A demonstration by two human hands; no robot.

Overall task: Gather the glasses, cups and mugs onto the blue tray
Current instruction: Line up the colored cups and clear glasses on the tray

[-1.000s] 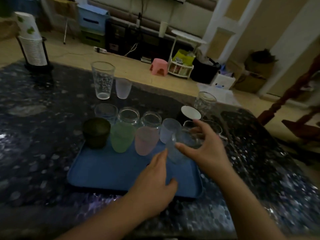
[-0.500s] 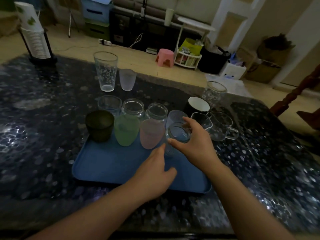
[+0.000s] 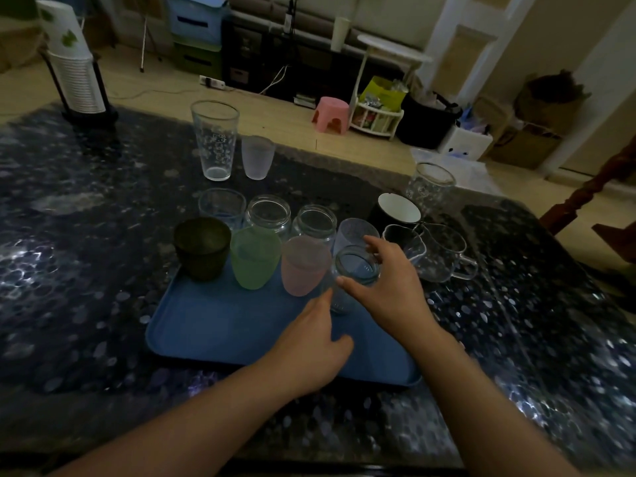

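The blue tray (image 3: 223, 325) lies on the dark table in front of me. Along its far side stand a dark cup (image 3: 201, 247), a green cup (image 3: 254, 261), a pink cup (image 3: 303, 265), two clear jars (image 3: 268, 215), a small clear glass (image 3: 220, 206) and a pale frosted cup (image 3: 351, 232). My right hand (image 3: 389, 287) grips a clear glass (image 3: 354, 270) from above, standing on the tray beside the pink cup. My left hand (image 3: 309, 349) rests over the tray's near part, fingers relaxed, fingertip close to that glass.
Off the tray: a tall clear glass (image 3: 214, 139) and a frosted cup (image 3: 257, 157) behind it, a black mug (image 3: 395, 210), a clear glass (image 3: 430, 184) and two clear handled mugs (image 3: 444, 251) to the right. A paper-cup stack (image 3: 74, 74) stands far left.
My right hand has carried the clear glass leftward and set it lower on the tray beside the pink cup. My left hand has stayed over the tray's near part.
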